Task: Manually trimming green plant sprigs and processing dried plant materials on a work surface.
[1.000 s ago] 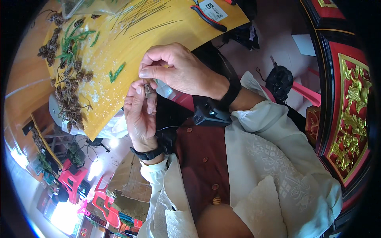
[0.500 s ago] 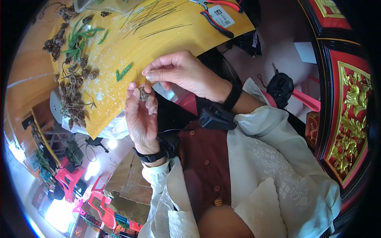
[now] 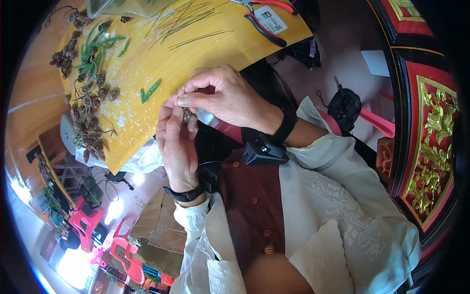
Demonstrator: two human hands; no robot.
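My left hand (image 3: 175, 142) holds a small brown pine cone (image 3: 186, 115) between thumb and fingers, close to my chest. My right hand (image 3: 226, 97) reaches over it and pinches a thin wire (image 3: 178, 93) that stands up from the cone. Both hands hover just off the near edge of a yellow board (image 3: 215, 44). Each wrist wears a black band.
On the yellow board lie several small pine cones (image 3: 90, 122), green sprigs (image 3: 95, 51), a bundle of thin wires (image 3: 186, 22) and red-handled pliers (image 3: 267, 17). A cardboard box (image 3: 156, 230) and red plastic stools (image 3: 85, 223) stand on the floor. A red and gold carved panel (image 3: 431, 147) stands at right.
Both hands have shifted slightly, staying together on the cone. The right hand's fingers have closed tighter on the wire above the cone.
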